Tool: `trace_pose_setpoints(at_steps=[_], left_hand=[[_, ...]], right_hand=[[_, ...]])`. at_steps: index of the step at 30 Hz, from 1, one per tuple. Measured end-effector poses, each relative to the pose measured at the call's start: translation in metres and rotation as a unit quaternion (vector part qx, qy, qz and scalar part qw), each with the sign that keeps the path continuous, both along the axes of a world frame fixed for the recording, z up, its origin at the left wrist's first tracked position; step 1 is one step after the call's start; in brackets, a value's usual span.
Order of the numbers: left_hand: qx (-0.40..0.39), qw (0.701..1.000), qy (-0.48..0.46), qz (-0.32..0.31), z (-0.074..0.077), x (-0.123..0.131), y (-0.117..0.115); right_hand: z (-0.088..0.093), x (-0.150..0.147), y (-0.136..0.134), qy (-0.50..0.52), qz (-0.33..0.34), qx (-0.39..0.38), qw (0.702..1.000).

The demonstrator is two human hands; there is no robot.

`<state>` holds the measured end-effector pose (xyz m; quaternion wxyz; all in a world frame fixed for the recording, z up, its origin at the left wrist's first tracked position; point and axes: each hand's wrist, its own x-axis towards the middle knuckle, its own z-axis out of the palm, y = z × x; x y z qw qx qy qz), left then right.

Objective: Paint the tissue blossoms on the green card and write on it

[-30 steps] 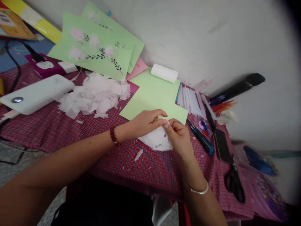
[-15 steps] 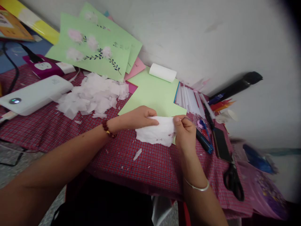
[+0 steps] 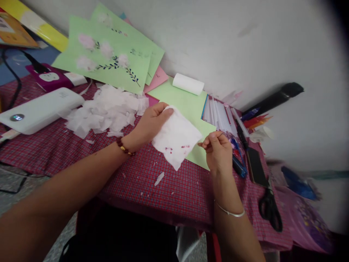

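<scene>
The scene was dimly and evenly lit, with detail softened on the white tissue [image 3: 178, 133] and faint shadow cast on the wall [image 3: 212, 43] by the black object [image 3: 275, 99], while the pink bag [image 3: 302, 222] was blurred and the right edge darkened

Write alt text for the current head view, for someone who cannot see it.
A person's left hand holds a white tissue with reddish marks above a red checked tablecloth, the right hand close to the tissue's corner. White paper scraps and a white power bank lie to the left, black scissors to the right.
</scene>
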<state>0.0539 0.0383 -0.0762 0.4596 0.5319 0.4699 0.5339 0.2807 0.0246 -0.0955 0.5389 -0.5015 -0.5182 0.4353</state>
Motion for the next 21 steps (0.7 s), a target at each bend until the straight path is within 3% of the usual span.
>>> trace_pose_setpoints(at_steps=[2,8,15,21], left_hand=[[0.01,0.999,0.039,-0.032,0.004,0.0,-0.003],[0.067,0.971,0.154,-0.168,0.003,0.009,-0.009],[0.064,0.977,0.156,-0.129,0.0,0.008,-0.006],[0.039,0.959,0.163,-0.229,0.006,0.015,-0.015]], right_hand=[[0.001,0.001,0.001,0.003,0.006,-0.005,1.0],[0.001,-0.017,-0.011,-0.062,0.169,-0.003,0.984],[0.0,-0.009,-0.005,0.018,0.094,-0.031,0.995],[0.001,-0.024,-0.016,0.016,0.197,-0.093,0.976]])
